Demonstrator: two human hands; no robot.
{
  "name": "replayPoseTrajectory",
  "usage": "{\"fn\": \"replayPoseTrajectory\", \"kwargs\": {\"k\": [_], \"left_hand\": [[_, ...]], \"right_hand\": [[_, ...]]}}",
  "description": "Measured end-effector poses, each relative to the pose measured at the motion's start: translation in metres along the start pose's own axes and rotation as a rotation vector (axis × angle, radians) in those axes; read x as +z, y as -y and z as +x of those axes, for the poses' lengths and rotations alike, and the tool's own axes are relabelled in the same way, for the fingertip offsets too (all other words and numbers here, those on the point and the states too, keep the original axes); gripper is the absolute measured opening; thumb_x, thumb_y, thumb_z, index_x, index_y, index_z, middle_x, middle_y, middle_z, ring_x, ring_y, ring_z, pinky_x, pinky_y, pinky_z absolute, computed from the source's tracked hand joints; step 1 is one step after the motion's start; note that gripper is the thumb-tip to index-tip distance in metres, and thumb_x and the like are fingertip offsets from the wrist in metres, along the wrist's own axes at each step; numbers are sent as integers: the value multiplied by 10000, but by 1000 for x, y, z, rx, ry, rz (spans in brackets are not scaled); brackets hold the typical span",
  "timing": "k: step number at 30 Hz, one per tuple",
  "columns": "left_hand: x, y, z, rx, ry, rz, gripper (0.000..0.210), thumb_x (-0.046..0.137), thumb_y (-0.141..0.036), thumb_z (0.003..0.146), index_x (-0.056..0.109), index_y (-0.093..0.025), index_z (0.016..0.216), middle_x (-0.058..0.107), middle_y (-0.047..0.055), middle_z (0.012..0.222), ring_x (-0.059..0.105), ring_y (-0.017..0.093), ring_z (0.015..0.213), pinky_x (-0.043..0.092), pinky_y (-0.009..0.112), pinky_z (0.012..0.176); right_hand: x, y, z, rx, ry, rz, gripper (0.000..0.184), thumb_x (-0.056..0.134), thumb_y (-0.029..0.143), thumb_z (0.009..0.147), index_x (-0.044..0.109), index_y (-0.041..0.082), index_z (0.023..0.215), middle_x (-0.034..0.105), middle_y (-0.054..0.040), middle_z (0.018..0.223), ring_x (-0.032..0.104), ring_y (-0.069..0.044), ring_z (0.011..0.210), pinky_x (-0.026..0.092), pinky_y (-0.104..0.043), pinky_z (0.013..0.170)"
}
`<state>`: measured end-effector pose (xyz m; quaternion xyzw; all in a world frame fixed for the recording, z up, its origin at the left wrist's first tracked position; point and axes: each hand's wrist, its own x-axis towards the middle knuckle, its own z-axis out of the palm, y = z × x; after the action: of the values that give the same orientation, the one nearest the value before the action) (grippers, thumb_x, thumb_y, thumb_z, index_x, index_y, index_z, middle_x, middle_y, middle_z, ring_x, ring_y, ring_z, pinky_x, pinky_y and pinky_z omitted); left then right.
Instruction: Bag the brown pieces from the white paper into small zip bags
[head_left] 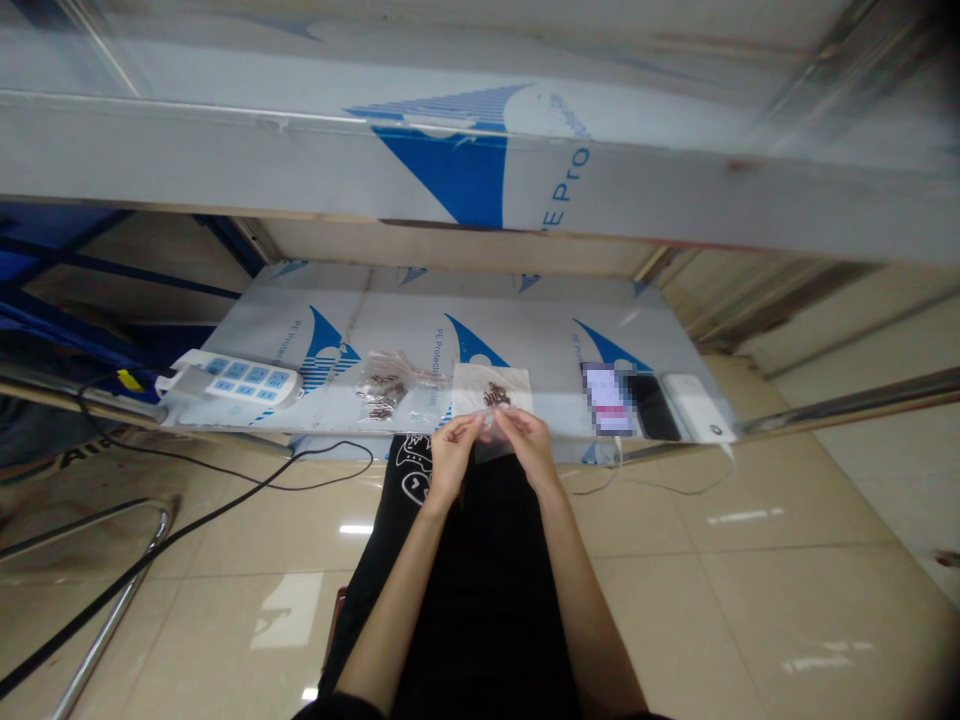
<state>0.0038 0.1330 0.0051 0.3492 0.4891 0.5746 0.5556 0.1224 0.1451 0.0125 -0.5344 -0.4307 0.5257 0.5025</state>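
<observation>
Between my hands hangs a small clear plastic bag (495,445), its top edge pinched at both sides near the shelf's front edge. My left hand (454,452) is closed on the bag's left side, and my right hand (527,445) grips its right side. Just beyond my fingertips a white sheet (469,385) carries a little heap of small dark brown pieces (496,394), too small to name. To its left lies a clear plastic bag of similar brown pieces (382,392). Whether anything is inside the bag I hold, I cannot tell.
A white power strip (247,377) lies on the film-covered shelf (405,310) at left. To the right are a lit phone (607,398), a dark phone (652,405) and a white power bank (697,407) with cables. An upper shelf (300,160) overhangs; a black cable (187,530) crosses at lower left.
</observation>
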Motion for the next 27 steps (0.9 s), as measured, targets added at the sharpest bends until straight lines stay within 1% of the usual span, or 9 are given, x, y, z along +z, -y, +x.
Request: {"fn": "replayPoseTrajectory", "kwargs": {"k": [3,6,11,14,20,25,27], "left_hand": [[-3,-3,-1,55,-23,23,236,644,-366,712,642,-143,791,701,44,791,651,145,682,515,284,711],[-6,-8,-2,119,-8,82,204,610,-353,749,642,-158,798,688,29,816,641,144,776,491,259,751],[-8,-21,-6,246,-53,277,191,586,-333,769,651,-159,726,667,23,742,616,145,736,467,245,731],[-7,-27,-9,292,-59,309,172,580,-312,775,646,-162,720,663,26,742,609,148,745,459,244,733],[-6,-26,-10,262,-75,309,181,585,-323,764,655,-163,719,665,25,719,611,153,726,464,254,722],[-6,-26,-8,197,-3,293,173,626,-323,727,669,-156,748,682,29,742,626,146,718,476,246,714],[-7,-26,-7,178,-8,300,167,641,-316,711,676,-155,740,686,29,733,628,148,710,480,249,709]], "right_hand": [[3,5,-5,52,62,26,308,649,448,684,674,175,825,693,-55,841,652,-189,762,521,-266,607],[5,10,-8,71,100,28,297,655,437,682,671,176,822,693,-51,832,656,-185,765,517,-249,586],[7,13,-8,98,129,51,280,651,429,689,656,175,806,682,-41,810,641,-170,763,513,-228,562],[9,12,-9,101,138,73,264,647,416,698,644,179,815,670,-35,812,629,-161,758,508,-216,555],[8,11,-9,69,115,39,252,644,427,691,615,180,734,643,-15,717,617,-153,709,477,-191,502],[7,12,-9,93,113,12,255,635,428,691,610,178,734,660,-13,726,625,-149,704,470,-190,510],[6,11,-9,93,131,4,250,634,421,694,611,177,744,660,-14,721,627,-147,706,468,-184,505]]}}
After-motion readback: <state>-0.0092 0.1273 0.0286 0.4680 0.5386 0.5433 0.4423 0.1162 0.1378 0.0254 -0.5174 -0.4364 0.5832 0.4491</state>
